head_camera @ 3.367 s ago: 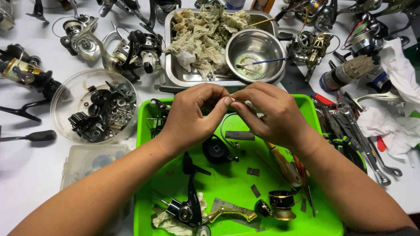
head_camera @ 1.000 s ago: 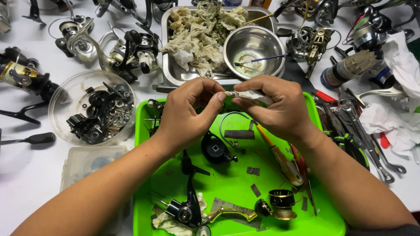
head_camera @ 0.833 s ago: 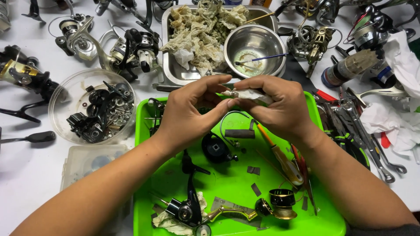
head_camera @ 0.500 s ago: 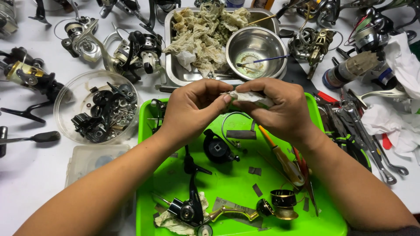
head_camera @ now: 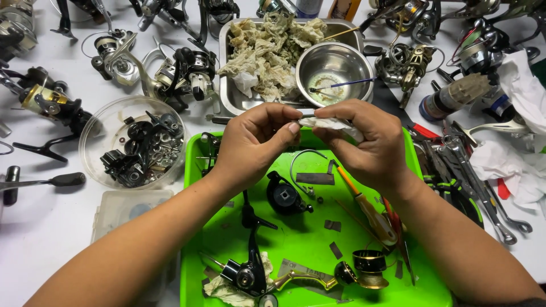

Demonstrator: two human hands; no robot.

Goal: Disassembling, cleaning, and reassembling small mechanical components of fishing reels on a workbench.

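Both hands meet above the far edge of the green tray [head_camera: 307,267]. Left hand [head_camera: 253,145] and right hand [head_camera: 364,145] pinch a small white cloth-wrapped part [head_camera: 327,121] between them, fingers [head_camera: 284,122] clamped on it from both sides; what is inside the wrap cannot be told. On the tray: black reel body [head_camera: 284,198], orange-handled screwdriver [head_camera: 369,213], gold handle piece [head_camera: 307,279]. Beyond the tray's far edge, a steel pan of soiled rags [head_camera: 267,51] and a steel bowl [head_camera: 334,71]. Near the desk's left edge, a clear round tub of dark parts [head_camera: 133,149]; below it a clear flat lidded box [head_camera: 128,207]. Toward the right edge, wrenches [head_camera: 483,187] and white rags [head_camera: 523,96].
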